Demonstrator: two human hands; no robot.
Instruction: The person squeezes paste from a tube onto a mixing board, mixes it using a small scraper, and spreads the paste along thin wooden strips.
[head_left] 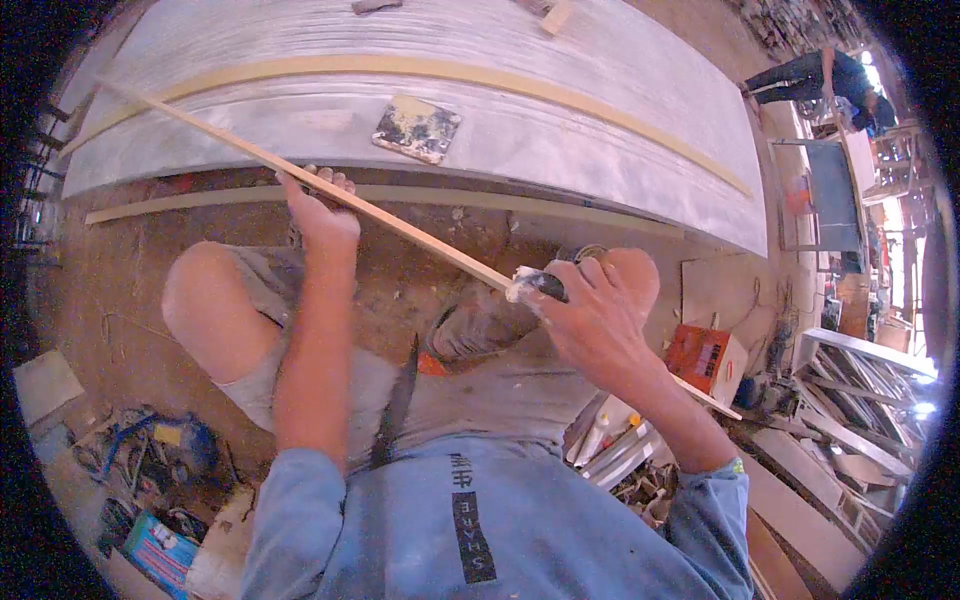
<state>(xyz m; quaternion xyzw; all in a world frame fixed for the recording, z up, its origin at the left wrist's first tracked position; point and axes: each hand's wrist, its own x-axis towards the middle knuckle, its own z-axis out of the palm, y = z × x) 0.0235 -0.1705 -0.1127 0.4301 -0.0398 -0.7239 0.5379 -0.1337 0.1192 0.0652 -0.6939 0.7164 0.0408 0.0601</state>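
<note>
A long, thin wooden strip (pixel 420 238) runs slantwise across my lap, from the upper left down to the lower right. My left hand (pixel 322 208) is closed around it left of centre, near the front edge of the board. My right hand (pixel 600 310) grips a small dark tool smeared with white paste (pixel 535 284) and presses it to the strip; its exact kind is hidden by my fingers. Beyond the strip, a square palette with pale and dark paste (pixel 417 129) lies on the big whitish board (pixel 600 165).
Another long strip (pixel 400 66) lies along the board, and one more (pixel 400 193) runs below its front edge. An orange box (pixel 697 357) stands at the right. Wood offcuts (pixel 850 400) are piled farther right. Another person (pixel 825 85) is bent over at the upper right.
</note>
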